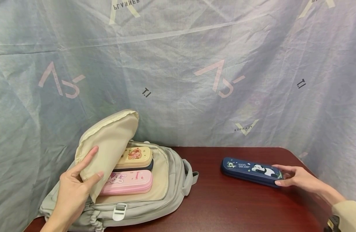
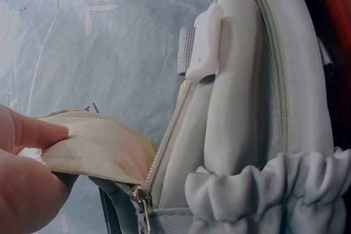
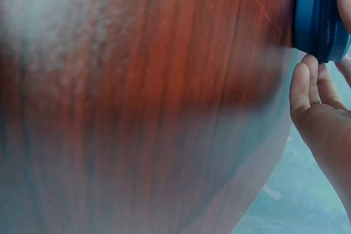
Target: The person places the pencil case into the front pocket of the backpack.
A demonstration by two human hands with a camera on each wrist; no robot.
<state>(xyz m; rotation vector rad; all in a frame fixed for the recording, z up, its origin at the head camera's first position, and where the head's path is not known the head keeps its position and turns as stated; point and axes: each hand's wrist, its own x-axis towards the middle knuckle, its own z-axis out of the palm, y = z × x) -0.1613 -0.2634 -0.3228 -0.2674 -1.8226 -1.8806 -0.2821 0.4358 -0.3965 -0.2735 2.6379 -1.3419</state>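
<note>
A pale grey-green backpack (image 1: pixel 176 190) lies on the left with its cream-lined flap (image 1: pixel 112 145) raised. My left hand (image 1: pixel 70 190) holds the flap's edge between thumb and fingers, and the left wrist view shows this pinch too. Inside the bag sit a pink pencil case (image 1: pixel 133 182) with a rabbit and a yellow pencil case (image 1: pixel 138 153); a dark case (image 1: pixel 150 166) shows under the yellow one. On the right, my right hand (image 1: pixel 302 178) grips the near right end of a navy panda pencil case (image 1: pixel 244 169). The flap hides the cases' left ends.
Everything is on a dark red-brown wooden table (image 1: pixel 218 206) with a rounded far right corner. A printed grey-blue cloth (image 1: pixel 178 64) hangs behind and along both sides. The bag's zipper pull (image 2: pixel 141 198) and white buckle (image 1: pixel 119 212) are at its near side.
</note>
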